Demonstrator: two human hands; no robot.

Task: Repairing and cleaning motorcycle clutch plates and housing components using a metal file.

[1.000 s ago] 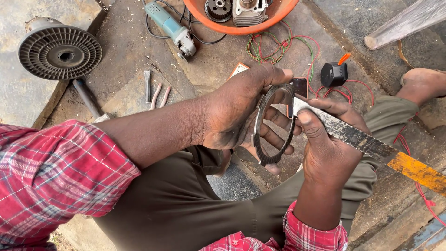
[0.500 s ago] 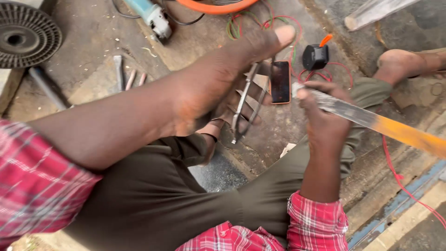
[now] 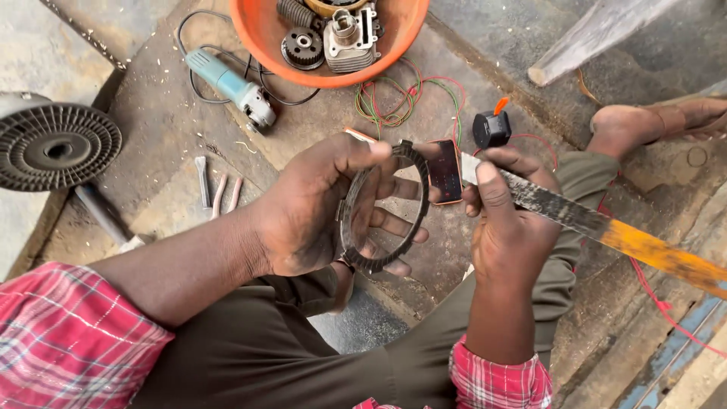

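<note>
Left hand (image 3: 318, 212) grips toothed ring (image 3: 379, 208); right hand (image 3: 507, 227) clenches flat blade (image 3: 606, 223). Orange basin (image 3: 261, 34) holds engine parts (image 3: 333, 34).

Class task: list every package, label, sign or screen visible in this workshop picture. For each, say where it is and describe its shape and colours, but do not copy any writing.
Phone screen: on the ground just beyond the ring held in the left hand; upright rectangle, dark and lit, with an orange-red case edge.
No packages, labels or signs can be made out elsewhere.
</note>
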